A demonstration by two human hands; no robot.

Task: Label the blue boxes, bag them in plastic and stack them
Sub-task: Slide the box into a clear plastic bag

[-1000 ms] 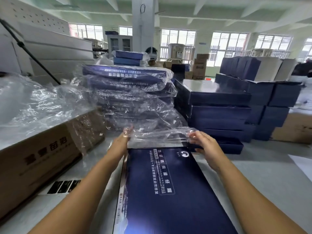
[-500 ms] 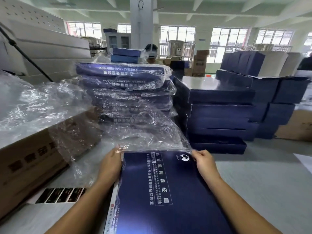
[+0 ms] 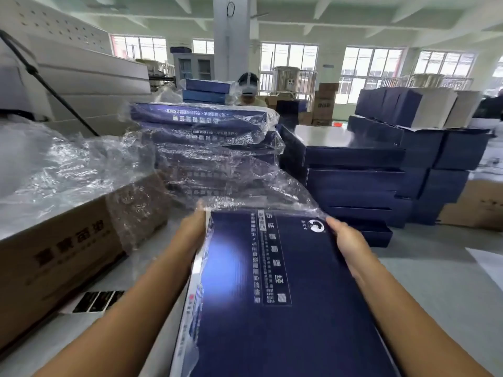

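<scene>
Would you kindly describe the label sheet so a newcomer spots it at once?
Start at the big brown carton on the left. On the table just in front of it lies the label sheet: a white strip of black rectangles, flat paper among boxes.

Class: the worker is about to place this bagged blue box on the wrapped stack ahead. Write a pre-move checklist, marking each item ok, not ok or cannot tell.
1. Two-handed hold: the left hand and right hand hold the far corners of the blue box: ok.
2. Bag coverage: the plastic bag covers the far end and left edge, but the near end is out of frame: cannot tell.
3. Loose film: slack plastic juts past the far edge, untucked: not ok.
4. Label applied: none clearly seen on the box: cannot tell.
5. Landing spot: the top of the stack of bagged boxes lies roughly flat: ok.
</scene>
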